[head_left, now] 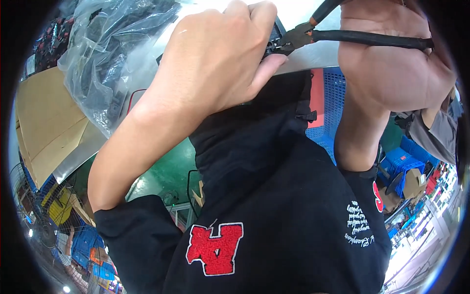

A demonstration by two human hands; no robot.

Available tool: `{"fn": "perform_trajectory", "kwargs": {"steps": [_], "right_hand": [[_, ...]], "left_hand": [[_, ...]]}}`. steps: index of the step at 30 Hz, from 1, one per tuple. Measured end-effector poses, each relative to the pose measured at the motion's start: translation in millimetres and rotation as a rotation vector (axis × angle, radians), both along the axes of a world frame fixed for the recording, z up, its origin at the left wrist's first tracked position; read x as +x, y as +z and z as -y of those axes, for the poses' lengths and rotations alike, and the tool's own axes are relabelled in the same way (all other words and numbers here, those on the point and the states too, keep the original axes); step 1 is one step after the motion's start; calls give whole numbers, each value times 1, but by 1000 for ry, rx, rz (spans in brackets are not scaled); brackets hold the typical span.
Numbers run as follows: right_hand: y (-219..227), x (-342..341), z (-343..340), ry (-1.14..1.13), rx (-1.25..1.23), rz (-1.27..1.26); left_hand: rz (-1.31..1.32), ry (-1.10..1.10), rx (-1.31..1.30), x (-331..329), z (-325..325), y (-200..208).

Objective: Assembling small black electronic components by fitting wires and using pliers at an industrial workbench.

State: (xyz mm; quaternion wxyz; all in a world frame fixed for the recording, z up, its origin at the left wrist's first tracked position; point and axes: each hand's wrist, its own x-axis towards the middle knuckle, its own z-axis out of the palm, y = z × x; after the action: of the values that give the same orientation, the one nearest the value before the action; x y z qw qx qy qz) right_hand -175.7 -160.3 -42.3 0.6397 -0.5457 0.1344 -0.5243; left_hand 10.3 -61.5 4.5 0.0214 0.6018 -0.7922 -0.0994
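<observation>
- The right hand (391, 73), palm up, holds the pliers (299, 38); one handle lies across the palm, which likely gives a steady squeeze.
- The handles stand spread, and the nose points leftward out of the right hand to the thumb of the left hand (210, 59), probably so that both hands meet at one spot.
- The left hand is curled and narrow, back upward, its thumb just below a small dark part (272, 45) at the pliers' nose; this looks like a steadying pose, but I cannot tell whether it grips the part.
- Beneath both hands is the pale table (320, 56), perhaps serving as a support.
- Left of the left hand lies a clear bag (112, 59) with dark contents, and beyond it cardboard (46, 115).
- Below the pliers, between the forearms, a blue basket (334, 90) shows past the table edge.
- Hidden: the left fingertips and most of the part, behind the left hand. Cut off at the top: the right fingers and the upper handle's end. Too small to tell: whether the pliers' tips touch the part.
</observation>
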Motion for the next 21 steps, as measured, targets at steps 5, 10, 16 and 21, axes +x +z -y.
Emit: {"fn": "perform_trajectory", "kwargs": {"steps": [5, 10, 16, 21], "right_hand": [[-5, -5, 3, 44, -5, -6], [-2, -12, 7, 79, -19, -17], [-3, -13, 4, 136, -37, -18], [3, -16, 3, 167, -68, -13]], "left_hand": [[3, -9, -34, 1, -1, -2], [3, -13, -17, -1, 1, 0], [8, -15, 2, 3, 1, 1], [66, -83, -272, 8, -6, -28]]}}
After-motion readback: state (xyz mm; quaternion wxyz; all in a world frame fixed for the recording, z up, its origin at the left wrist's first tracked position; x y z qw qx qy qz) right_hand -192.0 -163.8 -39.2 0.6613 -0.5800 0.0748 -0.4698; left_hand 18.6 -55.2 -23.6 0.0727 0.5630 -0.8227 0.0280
